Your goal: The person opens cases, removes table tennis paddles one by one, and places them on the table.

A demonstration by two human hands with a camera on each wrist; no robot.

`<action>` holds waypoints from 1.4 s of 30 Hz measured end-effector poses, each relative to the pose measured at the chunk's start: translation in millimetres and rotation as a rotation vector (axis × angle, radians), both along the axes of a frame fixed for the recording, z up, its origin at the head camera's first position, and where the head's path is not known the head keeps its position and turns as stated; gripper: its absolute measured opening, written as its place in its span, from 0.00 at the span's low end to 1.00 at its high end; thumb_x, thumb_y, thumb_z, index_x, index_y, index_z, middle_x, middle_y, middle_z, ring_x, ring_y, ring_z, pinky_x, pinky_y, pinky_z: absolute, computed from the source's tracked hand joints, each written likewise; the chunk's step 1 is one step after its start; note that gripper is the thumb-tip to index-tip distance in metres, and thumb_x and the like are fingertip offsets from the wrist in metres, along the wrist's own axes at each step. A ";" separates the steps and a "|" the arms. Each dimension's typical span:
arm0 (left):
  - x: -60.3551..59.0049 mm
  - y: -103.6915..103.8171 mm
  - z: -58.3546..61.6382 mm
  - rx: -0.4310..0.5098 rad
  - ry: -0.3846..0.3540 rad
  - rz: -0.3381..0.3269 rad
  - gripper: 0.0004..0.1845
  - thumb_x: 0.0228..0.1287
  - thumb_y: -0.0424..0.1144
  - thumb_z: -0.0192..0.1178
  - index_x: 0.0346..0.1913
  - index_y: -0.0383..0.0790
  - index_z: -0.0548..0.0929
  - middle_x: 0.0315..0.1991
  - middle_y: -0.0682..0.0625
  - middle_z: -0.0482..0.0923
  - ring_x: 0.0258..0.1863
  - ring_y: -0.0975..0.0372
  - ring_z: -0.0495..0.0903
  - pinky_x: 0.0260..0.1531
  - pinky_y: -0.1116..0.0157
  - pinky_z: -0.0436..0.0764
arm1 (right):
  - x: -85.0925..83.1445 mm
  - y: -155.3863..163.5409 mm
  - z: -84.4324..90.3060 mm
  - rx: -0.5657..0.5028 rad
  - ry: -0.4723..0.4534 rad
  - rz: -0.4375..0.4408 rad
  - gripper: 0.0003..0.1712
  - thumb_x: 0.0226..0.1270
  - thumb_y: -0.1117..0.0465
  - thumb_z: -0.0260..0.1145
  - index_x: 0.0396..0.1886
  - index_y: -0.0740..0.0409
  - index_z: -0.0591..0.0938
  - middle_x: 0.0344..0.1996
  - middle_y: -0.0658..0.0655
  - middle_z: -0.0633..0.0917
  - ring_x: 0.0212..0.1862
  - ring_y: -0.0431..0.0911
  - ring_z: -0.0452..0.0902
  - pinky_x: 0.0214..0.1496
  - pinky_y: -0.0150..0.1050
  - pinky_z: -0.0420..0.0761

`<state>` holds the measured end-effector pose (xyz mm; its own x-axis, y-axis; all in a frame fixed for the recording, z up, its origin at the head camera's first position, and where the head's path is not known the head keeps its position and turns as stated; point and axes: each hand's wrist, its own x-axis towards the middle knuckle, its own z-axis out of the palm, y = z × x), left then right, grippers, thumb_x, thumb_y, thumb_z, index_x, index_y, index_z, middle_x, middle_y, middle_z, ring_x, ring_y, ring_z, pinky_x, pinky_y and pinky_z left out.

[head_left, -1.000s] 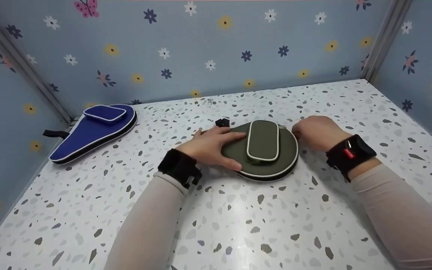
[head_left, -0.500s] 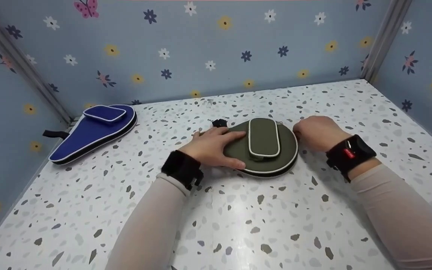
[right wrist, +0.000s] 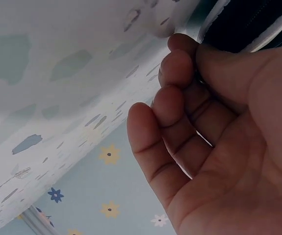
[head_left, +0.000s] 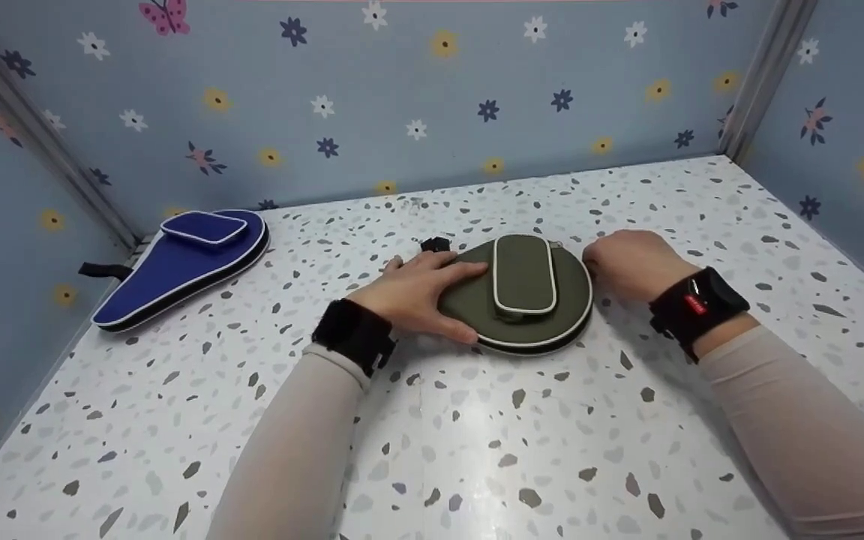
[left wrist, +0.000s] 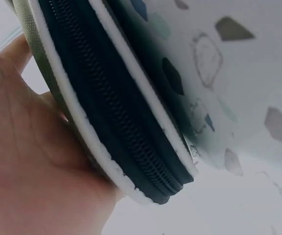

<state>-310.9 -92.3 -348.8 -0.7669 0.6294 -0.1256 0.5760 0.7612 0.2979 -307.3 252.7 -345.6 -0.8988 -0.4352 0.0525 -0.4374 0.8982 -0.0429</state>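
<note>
At frame centre our left hand (head_left: 421,294) lies flat on the olive paddle case (head_left: 526,300); our right hand (head_left: 627,264), fingers curled, pinches something at its right rim, likely the zipper. It looks light and padded, best gripped by the rim

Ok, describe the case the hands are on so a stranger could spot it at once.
On the speckled table, look mid-table between the two hands. The green case lies flat there, round, white-piped, with a raised pocket on top. The only other case, the blue case, sits by the left wall, untouched.
</note>
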 end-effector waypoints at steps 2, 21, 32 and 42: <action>0.1 1.5 -0.6 0.001 0.006 -0.001 0.58 0.57 0.76 0.75 0.89 0.72 0.59 0.90 0.45 0.51 0.88 0.49 0.48 0.81 0.31 0.44 | 0.2 2.1 -1.4 0.007 0.001 -0.005 0.07 0.71 0.69 0.68 0.33 0.55 0.87 0.28 0.55 0.87 0.33 0.55 0.83 0.43 0.57 0.84; 3.0 4.0 3.2 -0.009 0.001 0.025 0.58 0.58 0.77 0.73 0.89 0.71 0.59 0.89 0.46 0.54 0.88 0.48 0.50 0.80 0.30 0.45 | 15.1 7.1 4.4 0.047 -0.101 -0.005 0.16 0.82 0.62 0.56 0.29 0.54 0.80 0.25 0.53 0.80 0.31 0.51 0.77 0.40 0.56 0.81; 2.6 3.8 2.3 -0.007 0.005 0.038 0.58 0.57 0.77 0.74 0.89 0.72 0.59 0.88 0.45 0.54 0.87 0.48 0.51 0.80 0.29 0.45 | 20.2 8.4 7.6 0.028 -0.165 0.042 0.16 0.81 0.63 0.58 0.28 0.53 0.82 0.25 0.51 0.79 0.30 0.49 0.76 0.40 0.54 0.80; 4.3 5.1 3.3 -0.007 0.007 0.051 0.58 0.58 0.77 0.74 0.88 0.72 0.59 0.88 0.46 0.55 0.87 0.48 0.51 0.80 0.29 0.44 | 29.4 1.1 18.2 0.047 -0.256 0.032 0.16 0.81 0.62 0.58 0.28 0.54 0.83 0.25 0.50 0.80 0.30 0.48 0.76 0.38 0.49 0.77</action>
